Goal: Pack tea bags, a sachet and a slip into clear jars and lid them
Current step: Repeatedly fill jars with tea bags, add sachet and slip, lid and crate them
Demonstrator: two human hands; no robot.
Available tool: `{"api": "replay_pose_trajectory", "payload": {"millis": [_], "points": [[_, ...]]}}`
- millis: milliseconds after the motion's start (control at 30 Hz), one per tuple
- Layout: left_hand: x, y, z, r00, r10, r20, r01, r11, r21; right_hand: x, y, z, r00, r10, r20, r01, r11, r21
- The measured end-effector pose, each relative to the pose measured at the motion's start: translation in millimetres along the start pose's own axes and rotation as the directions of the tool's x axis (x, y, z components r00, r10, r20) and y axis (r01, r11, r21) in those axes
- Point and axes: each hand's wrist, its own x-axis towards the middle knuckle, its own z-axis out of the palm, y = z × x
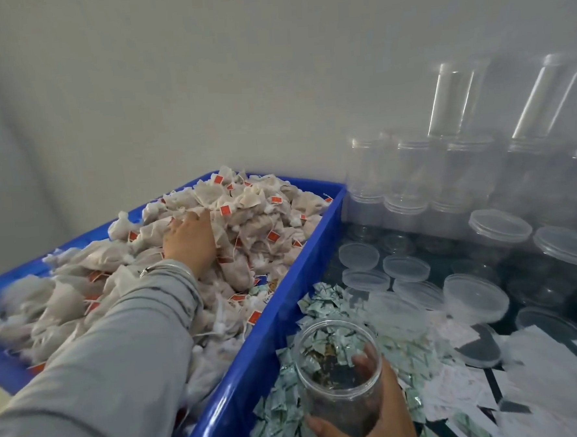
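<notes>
Reaching into the blue crate (286, 287), the left hand (190, 239) is laid, fingers buried so its grip cannot be told, on the heaped tea bags (259, 200). Beside the crate's right wall, an open clear jar (339, 377) is gripped by the right hand (370, 419) above scattered sachets (279, 418).

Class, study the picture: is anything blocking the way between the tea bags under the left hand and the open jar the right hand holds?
Only the blue plastic crate's side wall stands between the left hand on the white tea bags and the clear open-mouthed jar gripped by the right hand.
</notes>
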Motion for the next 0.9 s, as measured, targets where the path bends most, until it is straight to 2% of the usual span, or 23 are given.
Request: {"api": "replay_pose_trajectory", "payload": {"millis": [33, 67, 133, 200, 267, 333, 400, 500, 567, 633, 700, 800, 867, 900], "points": [[1, 1, 2, 1.000, 0.013, -0.004, -0.013, 0.999, 0.040, 8, 2, -4, 0.994, 0.105, 0.016, -0.104, 0.994, -0.027], [2, 2, 3, 1.000, 0.020, 0.006, -0.020, 0.997, 0.072, 9, 2, -13, 0.972, 0.189, 0.137, -0.184, 0.982, -0.051], [2, 4, 3, 0.999, 0.007, 0.048, -0.013, 0.992, 0.128, 14, 4, -38, 0.837, 0.353, 0.417, -0.354, 0.932, -0.080], [2, 4, 2, 0.998, 0.002, 0.063, -0.014, 0.982, 0.186, 19, 12, -56, 0.776, 0.387, 0.498, -0.376, 0.918, -0.127], [3, 2, 3, 0.998, 0.022, 0.052, -0.032, 0.981, 0.194, 19, 11, -53, 0.755, 0.390, 0.527, -0.351, 0.919, -0.177], [4, 2, 6, 0.993, 0.047, 0.104, -0.059, 0.992, 0.110, 18, 10, -53, 0.747, 0.354, 0.563, -0.291, 0.935, -0.202], [3, 4, 8, 0.967, 0.098, 0.235, -0.109, 0.993, 0.034, 20, 12, -56, 0.752, 0.326, 0.573, -0.245, 0.945, -0.216], [0, 9, 11, 0.906, 0.145, 0.397, -0.197, 0.976, 0.095, 23, 20, -62, 0.772, 0.322, 0.548, -0.121, 0.921, -0.371], [0, 10, 13, 0.907, 0.143, 0.397, -0.200, 0.974, 0.106, 27, 21, -62, 0.776, 0.321, 0.543, -0.018, 0.871, -0.491], [0, 9, 12, 0.926, 0.139, 0.351, -0.182, 0.979, 0.094, 29, 18, -59, 0.755, 0.333, 0.564, 0.028, 0.844, -0.535], [3, 9, 7, 0.948, 0.136, 0.288, -0.144, 0.989, 0.008, 32, 21, -60, 0.766, 0.344, 0.542, 0.012, 0.837, -0.548], [4, 13, -14, 0.981, 0.113, 0.158, -0.063, 0.955, -0.290, 34, 21, -64, 0.792, 0.347, 0.503, -0.043, 0.853, -0.520], [-2, 22, -32, 0.990, 0.095, 0.105, -0.024, 0.842, -0.539, 34, 22, -66, 0.797, 0.386, 0.464, -0.139, 0.865, -0.481], [-8, 27, -42, 0.987, 0.121, 0.102, -0.024, 0.754, -0.657, 34, 23, -67, 0.798, 0.407, 0.444, -0.178, 0.864, -0.471]]}}
